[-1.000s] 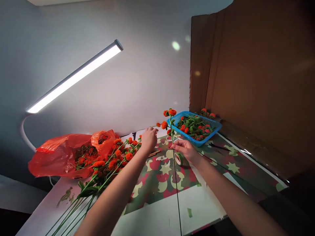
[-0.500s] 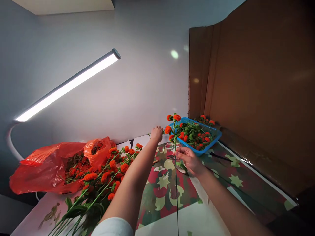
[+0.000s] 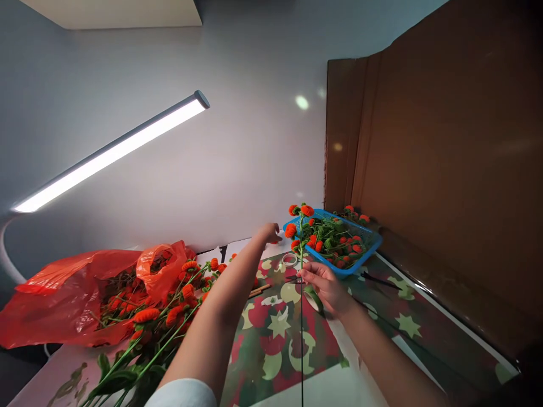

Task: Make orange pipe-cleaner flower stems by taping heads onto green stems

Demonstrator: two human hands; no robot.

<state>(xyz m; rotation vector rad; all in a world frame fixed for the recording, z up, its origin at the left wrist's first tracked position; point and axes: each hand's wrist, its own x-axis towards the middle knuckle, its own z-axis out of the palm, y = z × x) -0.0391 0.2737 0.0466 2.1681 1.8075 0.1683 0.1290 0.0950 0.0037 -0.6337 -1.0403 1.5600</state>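
The brown cardboard (image 3: 432, 158) rises behind and to the right of the blue basket (image 3: 362, 263). The lit lamp (image 3: 114, 151) hangs well to the basket's left, above the red bag (image 3: 80, 282). The loose flowers (image 3: 173, 316) lie between bag and basket, and more green stems and orange blooms fill the basket. The flower stem (image 3: 301, 243) stands upright, its blooms at the basket's left end; I pinch it low between the thumb and fingers of my right hand (image 3: 324, 284), closed on it. My left hand (image 3: 271, 232) is just left of the basket, fingers curled; I cannot tell whether it holds anything. The green tape (image 3: 313, 298) is in front of the basket, by my right hand. The white ring (image 3: 289, 260) lies at the basket's front left.
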